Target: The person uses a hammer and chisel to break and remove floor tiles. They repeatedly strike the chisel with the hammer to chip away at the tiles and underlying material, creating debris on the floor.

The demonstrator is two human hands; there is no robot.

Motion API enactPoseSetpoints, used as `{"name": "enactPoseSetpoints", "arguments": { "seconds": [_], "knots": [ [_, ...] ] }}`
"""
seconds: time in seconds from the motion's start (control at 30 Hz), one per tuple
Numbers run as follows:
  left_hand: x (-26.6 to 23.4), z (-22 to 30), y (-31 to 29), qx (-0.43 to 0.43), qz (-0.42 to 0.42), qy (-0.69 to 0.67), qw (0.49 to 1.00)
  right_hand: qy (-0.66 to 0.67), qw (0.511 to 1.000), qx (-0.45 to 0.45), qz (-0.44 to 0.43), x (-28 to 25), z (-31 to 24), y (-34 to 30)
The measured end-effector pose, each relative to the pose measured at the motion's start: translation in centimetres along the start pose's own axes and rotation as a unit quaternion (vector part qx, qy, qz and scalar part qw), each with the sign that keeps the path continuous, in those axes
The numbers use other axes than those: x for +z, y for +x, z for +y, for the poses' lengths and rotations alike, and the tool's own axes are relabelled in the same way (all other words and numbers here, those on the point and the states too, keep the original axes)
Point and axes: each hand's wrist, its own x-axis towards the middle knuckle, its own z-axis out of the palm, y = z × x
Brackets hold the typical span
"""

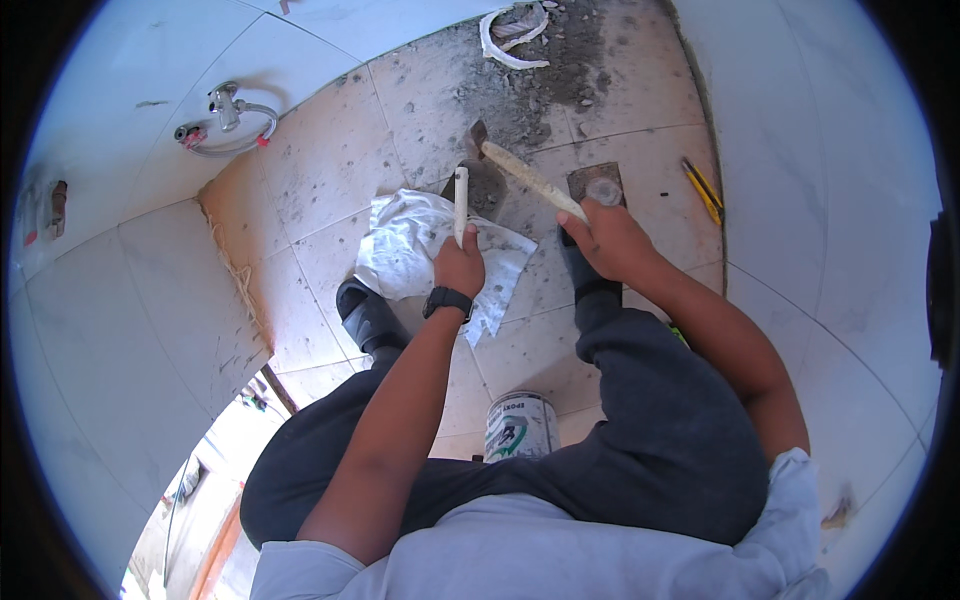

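Observation:
My right hand [618,243] is wrapped around the pale wooden handle of a hammer [530,180], which slants up and to the left to a small, dark metal head. My left hand [460,266], a black watch at its wrist, grips a tool with a pale handle [461,200] standing nearly upright; whether the dark patch beside it is a blade or a shadow I cannot tell. The hammer head is apart from this tool, a little above its upper end. Under my left hand a crumpled white cloth [400,245] lies on the tiles.
Grey rubble [535,105] and a broken white ring [515,62] lie at the far end. A square floor opening [580,184] with a round pale piece is near my right hand. A yellow utility knife [704,190] lies by the right wall. A tin [521,425] stands between my legs. A valve with hose [228,108] juts from the left wall.

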Motion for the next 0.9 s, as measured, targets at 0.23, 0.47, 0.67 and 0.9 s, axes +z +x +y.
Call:
{"name": "enactPoseSetpoints", "arguments": {
  "seconds": [0.23,0.47,0.67,0.9],
  "knots": [
    [1.0,0.3,0.2,0.02,0.005,0.046,0.999,0.019,1.0,-0.01,0.014,-0.9,-1.0,0.1],
    [0.4,0.9,1.5,0.028,-0.036,0.056,0.997,0.021,0.999,-0.031,0.01,-1.2,-2.0,0.5],
    [-1.3,2.1,2.1,0.007,-0.068,0.089,0.994,-0.02,1.0,0.0,-0.004,-0.2,-2.6,1.5],
    [-1.4,2.4,2.7,0.004,-0.079,0.104,0.991,-0.024,0.999,-0.018,0.016,-0.1,-2.8,1.9]
  ]
}}
